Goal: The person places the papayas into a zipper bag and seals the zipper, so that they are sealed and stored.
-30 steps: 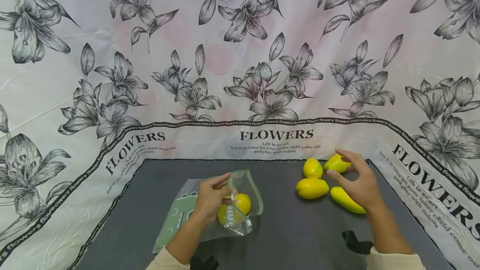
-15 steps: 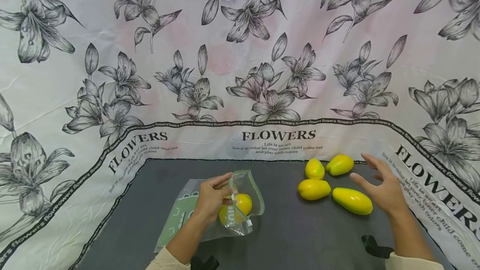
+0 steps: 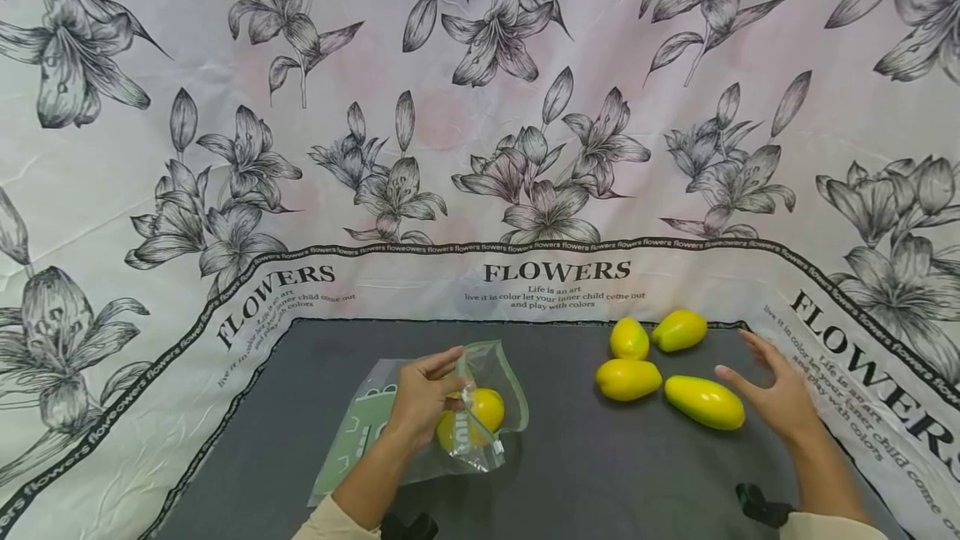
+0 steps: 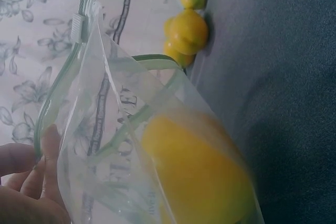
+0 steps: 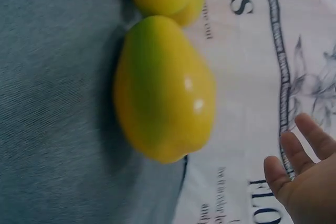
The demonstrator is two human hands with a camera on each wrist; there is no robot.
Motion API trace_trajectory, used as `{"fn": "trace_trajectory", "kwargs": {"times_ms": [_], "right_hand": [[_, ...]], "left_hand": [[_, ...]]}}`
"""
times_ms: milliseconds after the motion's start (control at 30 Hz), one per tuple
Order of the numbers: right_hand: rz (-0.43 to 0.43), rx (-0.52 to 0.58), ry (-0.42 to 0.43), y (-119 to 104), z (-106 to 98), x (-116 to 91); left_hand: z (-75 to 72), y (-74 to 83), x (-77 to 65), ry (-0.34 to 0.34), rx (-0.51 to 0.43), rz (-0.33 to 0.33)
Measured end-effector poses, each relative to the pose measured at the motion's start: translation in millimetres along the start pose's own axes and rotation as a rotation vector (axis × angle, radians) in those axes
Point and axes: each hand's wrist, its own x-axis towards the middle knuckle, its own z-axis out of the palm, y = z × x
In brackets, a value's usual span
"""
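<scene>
My left hand point(image 3: 426, 397) pinches the rim of a clear zip bag point(image 3: 512, 390) with green print and a slider, its mouth gaping. Yellow fruit point(image 3: 486, 408) shows through the plastic, at least two pieces; the left wrist view has it blurred point(image 4: 194, 166). On the right, my right hand point(image 3: 780, 394) hovers with spread fingers and holds nothing. Nearest to it lies a long yellow-green mango-like fruit point(image 3: 705, 402), large in the right wrist view point(image 5: 163, 90). Further left and back are three more yellow fruits: an oval one point(image 3: 628, 379), a rounder one point(image 3: 629, 338) and a greenish-tipped one point(image 3: 680, 330).
The dark grey tabletop point(image 3: 570, 473) runs back to a white flower-printed cloth point(image 3: 555, 282), which stands behind and along both sides. Black straps point(image 3: 761, 507) show near both wrists.
My right hand has moved right and slightly nearer, away from the fruits, uncovering the long one and the rear one. The left hand and bag stay about where they were.
</scene>
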Motion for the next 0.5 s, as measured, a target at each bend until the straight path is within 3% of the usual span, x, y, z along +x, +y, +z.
{"fn": "trace_trajectory", "kwargs": {"times_ms": [267, 500], "right_hand": [[0.16, -0.002, -0.085, 26.7, 4.6, -0.4], [0.262, -0.031, -0.21, 45.0, 7.3, 1.5]], "left_hand": [[-1.0, -1.2, 0.4, -0.011, -0.006, 0.021], [-1.6, -1.9, 1.0, -0.007, -0.001, 0.018]]}}
